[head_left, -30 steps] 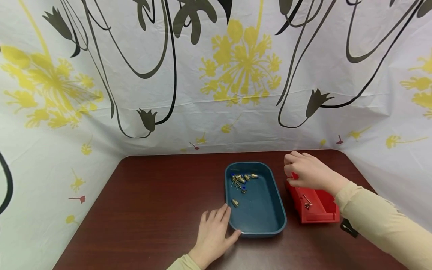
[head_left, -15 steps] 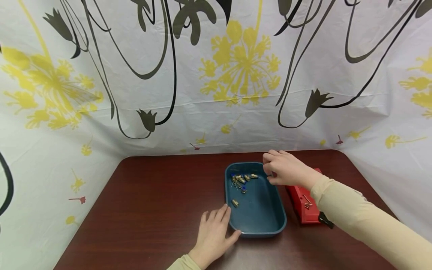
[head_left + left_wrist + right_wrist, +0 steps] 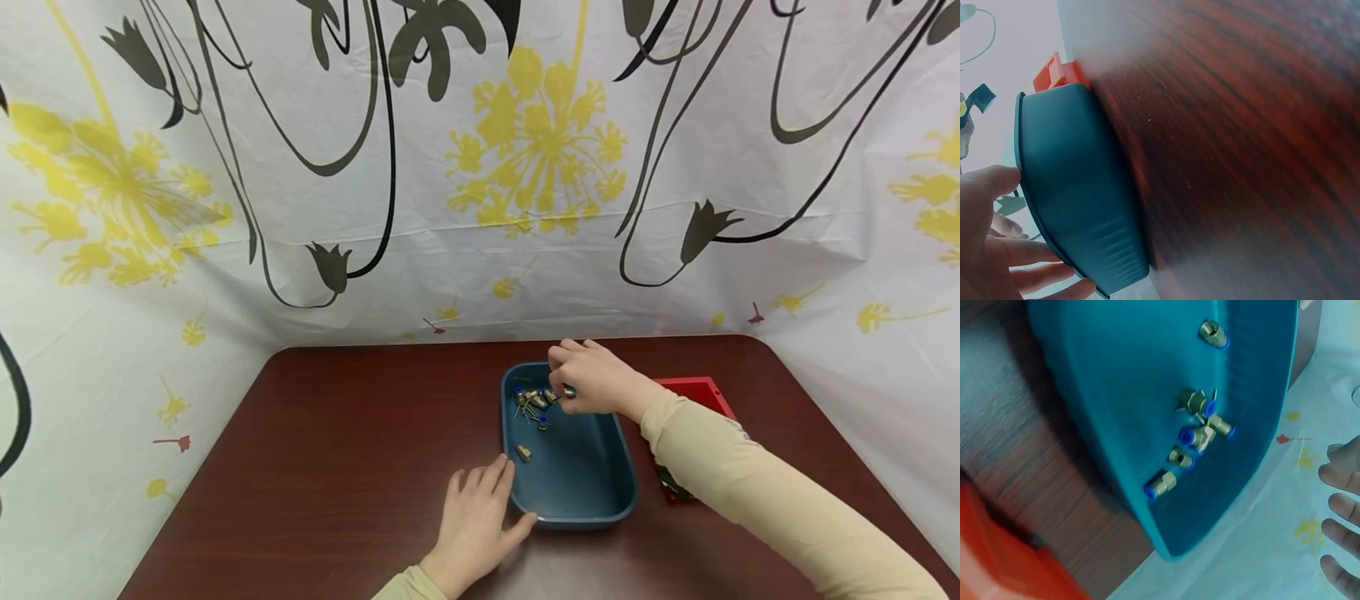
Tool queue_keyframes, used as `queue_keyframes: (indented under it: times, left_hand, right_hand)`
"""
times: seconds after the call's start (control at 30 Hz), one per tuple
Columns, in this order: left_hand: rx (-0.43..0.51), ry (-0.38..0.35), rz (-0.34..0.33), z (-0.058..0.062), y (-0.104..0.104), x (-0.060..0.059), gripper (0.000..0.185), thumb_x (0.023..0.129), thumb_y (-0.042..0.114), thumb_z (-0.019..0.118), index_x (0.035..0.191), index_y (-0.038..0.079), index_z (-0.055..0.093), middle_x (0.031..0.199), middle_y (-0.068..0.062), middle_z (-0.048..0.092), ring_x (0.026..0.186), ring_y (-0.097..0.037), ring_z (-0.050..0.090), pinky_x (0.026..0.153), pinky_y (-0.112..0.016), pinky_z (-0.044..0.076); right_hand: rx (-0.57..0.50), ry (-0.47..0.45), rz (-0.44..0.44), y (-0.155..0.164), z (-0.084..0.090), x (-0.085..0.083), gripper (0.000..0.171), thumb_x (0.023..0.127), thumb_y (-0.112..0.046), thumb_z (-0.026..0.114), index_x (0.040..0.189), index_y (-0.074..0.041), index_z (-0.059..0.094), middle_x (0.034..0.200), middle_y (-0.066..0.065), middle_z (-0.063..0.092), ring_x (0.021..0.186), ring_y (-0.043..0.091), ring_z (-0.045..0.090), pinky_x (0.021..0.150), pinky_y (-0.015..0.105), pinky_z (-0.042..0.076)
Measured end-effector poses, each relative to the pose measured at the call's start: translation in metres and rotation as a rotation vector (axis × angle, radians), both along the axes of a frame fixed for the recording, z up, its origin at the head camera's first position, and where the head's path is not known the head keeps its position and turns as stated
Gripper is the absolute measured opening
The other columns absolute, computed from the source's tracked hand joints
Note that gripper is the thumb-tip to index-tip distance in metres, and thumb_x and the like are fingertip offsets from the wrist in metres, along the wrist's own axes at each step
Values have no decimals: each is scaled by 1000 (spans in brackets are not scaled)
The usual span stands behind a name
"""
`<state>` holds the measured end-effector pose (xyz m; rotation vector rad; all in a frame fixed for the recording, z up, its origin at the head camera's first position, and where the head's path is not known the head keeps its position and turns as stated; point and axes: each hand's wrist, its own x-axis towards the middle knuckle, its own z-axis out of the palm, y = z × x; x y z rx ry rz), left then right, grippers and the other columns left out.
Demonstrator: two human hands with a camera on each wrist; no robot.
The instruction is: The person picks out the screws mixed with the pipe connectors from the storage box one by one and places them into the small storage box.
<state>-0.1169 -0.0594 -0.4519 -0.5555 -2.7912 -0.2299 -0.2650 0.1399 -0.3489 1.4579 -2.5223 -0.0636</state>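
The right hand [image 3: 592, 379] hovers over the far end of a teal tray [image 3: 592, 492], fingers curled, thumb and fingertips closed on a small metallic piece [image 3: 570, 391]. In the right wrist view its fingers [image 3: 1341, 506] look only loosely bent and nothing shows between them, so the pinch rests on the head view alone.

Just below and left of that hand lies a cluster of brass fittings [image 3: 531, 402], short hex-bodied pieces with blue collars, mixed with a few thin pins. The right wrist view shows them plainly: several fittings [image 3: 1194, 440] bunched on the tray floor. A lone fitting [image 3: 522, 452] sits apart, close to the left hand's fingertips.

The left hand [image 3: 474, 527] lies flat on the table [image 3: 337, 467], fingers straight and relaxed, their tips against the tray's near left corner and the thumb touching its rim; it holds nothing. The left wrist view shows the tray's outer wall [image 3: 1079, 187], smooth moulded plastic, oblong with rounded corners and a thin lip.

Beyond the right forearm, beside the tray, stands a red plastic bin [image 3: 693, 392], angular, mostly hidden by the sleeve [image 3: 750, 492]; its contents cannot be seen.

The table is dark red-brown wood grain, glossy.
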Motion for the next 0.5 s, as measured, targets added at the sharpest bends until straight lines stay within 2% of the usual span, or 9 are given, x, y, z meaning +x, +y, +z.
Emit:
queue_keyframes:
  times: [0.27, 0.5]
  left_hand:
    - [1, -18, -1, 0, 0, 0, 65, 77, 55, 54, 122, 8, 54, 123, -5, 49, 99, -21, 49, 81, -52, 34]
    - [1, -9, 1, -1, 0, 0, 66, 78, 56, 54, 123, 8, 53, 124, -4, 49, 99, -21, 49, 82, -52, 33]
  right_hand:
    - [-14, -18, 8, -17, -8, -2, 15, 69, -27, 71, 61, -28, 58, 82, -3, 44, 77, 17, 38, 57, 32, 30]
    - [-18, -48, -25, -29, -15, -6, 14, 69, -26, 71, 61, -28, 59, 81, -4, 43, 76, 17, 36, 57, 32, 29]
